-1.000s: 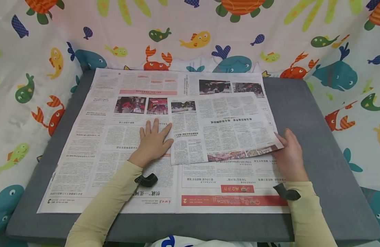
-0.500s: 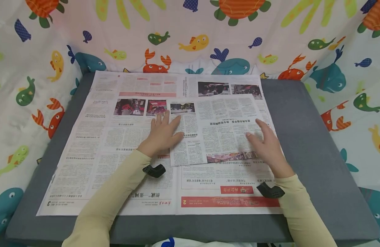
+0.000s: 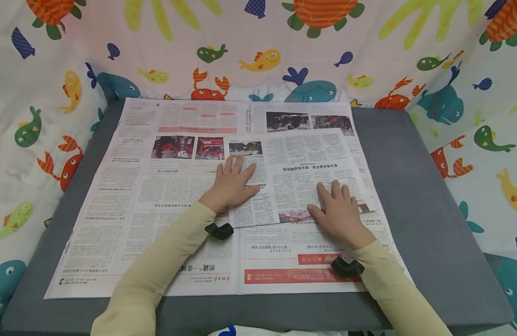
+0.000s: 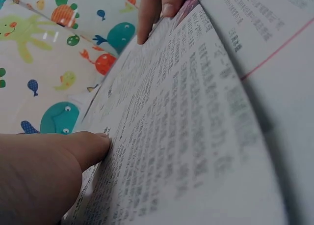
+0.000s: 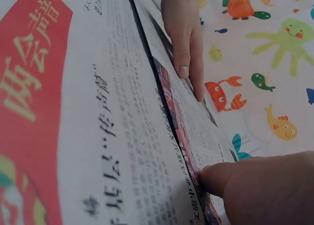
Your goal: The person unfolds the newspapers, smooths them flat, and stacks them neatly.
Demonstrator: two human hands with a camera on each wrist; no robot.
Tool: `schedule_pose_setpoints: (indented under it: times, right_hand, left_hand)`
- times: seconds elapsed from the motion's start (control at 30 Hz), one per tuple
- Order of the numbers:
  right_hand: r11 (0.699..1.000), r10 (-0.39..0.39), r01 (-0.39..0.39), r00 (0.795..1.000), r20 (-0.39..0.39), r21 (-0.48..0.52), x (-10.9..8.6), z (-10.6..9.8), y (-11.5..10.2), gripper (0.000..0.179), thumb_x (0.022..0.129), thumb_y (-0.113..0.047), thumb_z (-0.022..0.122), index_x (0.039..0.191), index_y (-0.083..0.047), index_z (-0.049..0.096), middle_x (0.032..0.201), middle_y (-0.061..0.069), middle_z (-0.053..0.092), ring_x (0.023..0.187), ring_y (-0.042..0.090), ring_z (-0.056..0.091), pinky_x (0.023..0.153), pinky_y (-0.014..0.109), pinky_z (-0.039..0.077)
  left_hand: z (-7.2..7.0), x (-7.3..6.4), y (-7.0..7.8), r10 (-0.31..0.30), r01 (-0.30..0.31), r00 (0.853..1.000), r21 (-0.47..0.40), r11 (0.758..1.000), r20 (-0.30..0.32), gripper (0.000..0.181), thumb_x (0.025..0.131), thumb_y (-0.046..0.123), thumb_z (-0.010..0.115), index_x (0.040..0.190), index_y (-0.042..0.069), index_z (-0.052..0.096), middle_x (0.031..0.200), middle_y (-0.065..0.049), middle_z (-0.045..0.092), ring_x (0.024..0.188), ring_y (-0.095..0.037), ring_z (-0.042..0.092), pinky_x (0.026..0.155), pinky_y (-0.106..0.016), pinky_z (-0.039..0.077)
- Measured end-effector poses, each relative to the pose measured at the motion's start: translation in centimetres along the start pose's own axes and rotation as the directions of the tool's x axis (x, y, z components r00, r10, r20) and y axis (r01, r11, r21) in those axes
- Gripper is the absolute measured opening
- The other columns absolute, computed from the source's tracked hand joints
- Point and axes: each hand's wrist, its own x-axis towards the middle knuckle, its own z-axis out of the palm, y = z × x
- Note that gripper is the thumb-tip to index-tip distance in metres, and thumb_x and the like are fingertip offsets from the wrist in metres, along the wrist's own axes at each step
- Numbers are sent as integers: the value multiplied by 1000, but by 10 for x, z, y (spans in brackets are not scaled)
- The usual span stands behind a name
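A folded newspaper (image 3: 300, 158) lies on top of a larger spread-out newspaper (image 3: 157, 233). My left hand (image 3: 233, 184) rests with spread fingers on the left part of the folded newspaper. Near its lower right edge, my right hand (image 3: 338, 210) touches the sheet, fingers extended and spread. In the left wrist view the left thumb (image 4: 91, 147) meets the printed page, while the right hand's fingers (image 4: 168, 4) appear farther off. The right wrist view has the right thumb (image 5: 216, 178) at the folded edge with its coloured picture strip. Neither hand grips anything.
Both newspapers lie on a grey table (image 3: 426, 224) with a rounded front edge. Behind and beside it hangs a white curtain (image 3: 166, 51) printed with sea animals. Each wrist carries a small black camera mount (image 3: 219, 231).
My right hand has let go of the folded newspaper's right corner and moved left onto its lower edge. My left hand has slid right, onto the folded newspaper.
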Motion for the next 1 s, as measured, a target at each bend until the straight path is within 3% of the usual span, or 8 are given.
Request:
schedule_pose_setpoints:
  times: [0.17,0.3,0.47,0.67,0.87,1.0]
  right_hand:
    - [1000,4,-4,999,33,-19,2,-3,-2,74,101,-43,55,160,-5,30,163,37,16,151,60,12,113,78,19]
    - [999,-16,18,998,53,-42,5,-9,-1,71,102,-44,54,158,-6,34,161,37,22,145,58,24,110,76,26]
    - [998,-38,41,997,64,-51,16,-18,0,67,102,-46,51,155,-6,40,150,35,35,132,54,37,103,74,34]
    - [997,-35,44,993,111,-70,48,-28,-6,69,104,-49,47,157,-5,37,147,36,36,131,55,36,104,73,34]
    - [998,-38,46,987,156,-48,80,-29,-23,73,104,-51,45,160,-6,32,152,36,32,137,57,33,113,72,29]
    - [999,-29,34,984,174,-28,96,-25,-37,77,103,-55,44,162,-9,28,163,35,18,149,60,19,118,73,21]
  left_hand:
    - [1,-3,-1,2,-2,1000,12,1000,-19,74,103,55,49,165,25,20,173,-18,-1,158,-45,-9,125,-66,-2]
    - [2,-10,0,15,-12,999,70,997,-38,72,102,56,49,163,23,28,172,-19,8,158,-49,-3,124,-68,2]
    - [2,-29,8,61,-52,997,172,984,-51,67,102,56,50,157,19,43,170,-17,22,156,-52,7,123,-70,7]
    - [5,-55,30,137,-128,990,189,974,-35,57,101,53,54,144,15,60,165,-16,35,156,-49,14,124,-67,7]
    - [16,-71,53,264,-258,964,196,946,-3,48,98,51,60,131,18,69,157,-13,47,153,-49,26,122,-67,17]
    - [22,-75,63,327,-324,945,194,926,19,50,98,51,60,135,18,66,156,-13,48,151,-48,30,120,-67,22]
